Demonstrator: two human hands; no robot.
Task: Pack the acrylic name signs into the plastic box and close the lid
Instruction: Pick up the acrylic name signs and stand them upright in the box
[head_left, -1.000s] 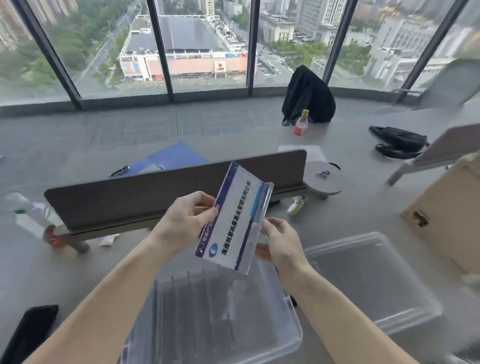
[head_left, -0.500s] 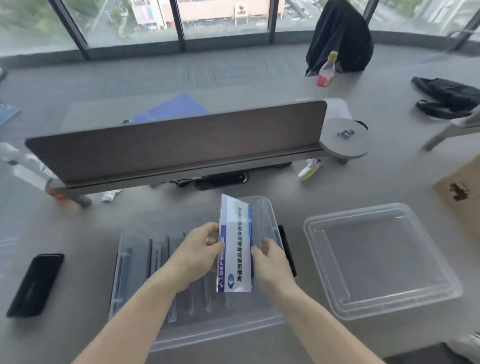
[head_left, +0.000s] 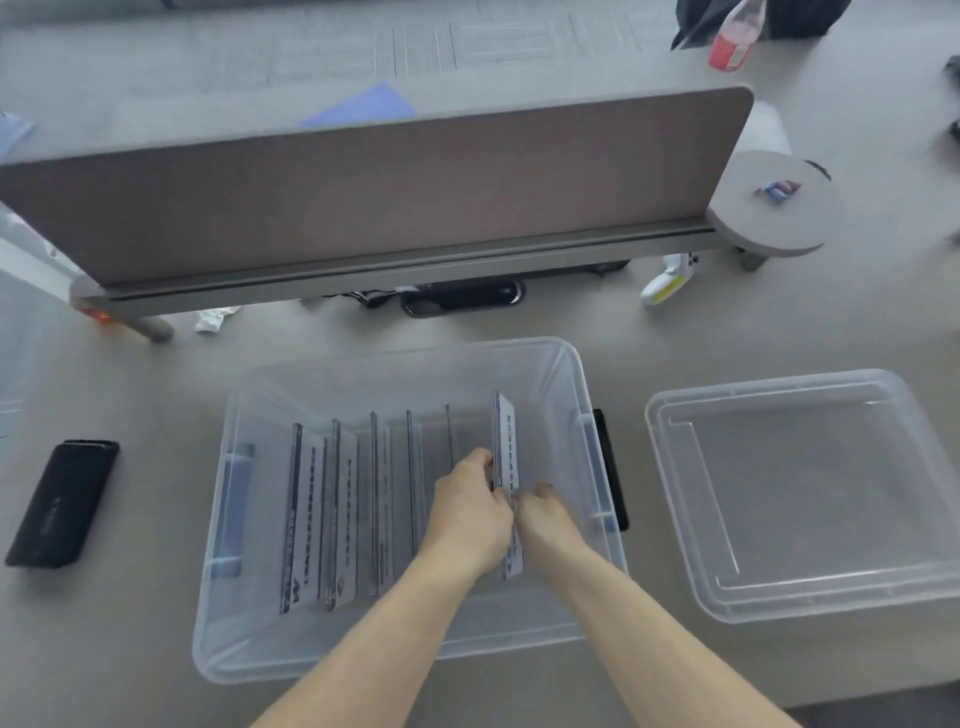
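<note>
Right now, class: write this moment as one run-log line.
step: placing sign | left hand + right hand: gripping name sign upright | box: open, signs in row | lid: off, right

bottle (head_left: 733, 36): top cut by upper edge | sign (head_left: 508, 467): print blurred, near end behind hands | dark bag (head_left: 779, 18): mostly out of frame

I see a black phone (head_left: 62, 503) lying far left, a brown divider panel (head_left: 363, 192) standing beyond, a round grey stand (head_left: 774, 210) at its right end, a red-filled bottle (head_left: 733, 39) far right.
</note>
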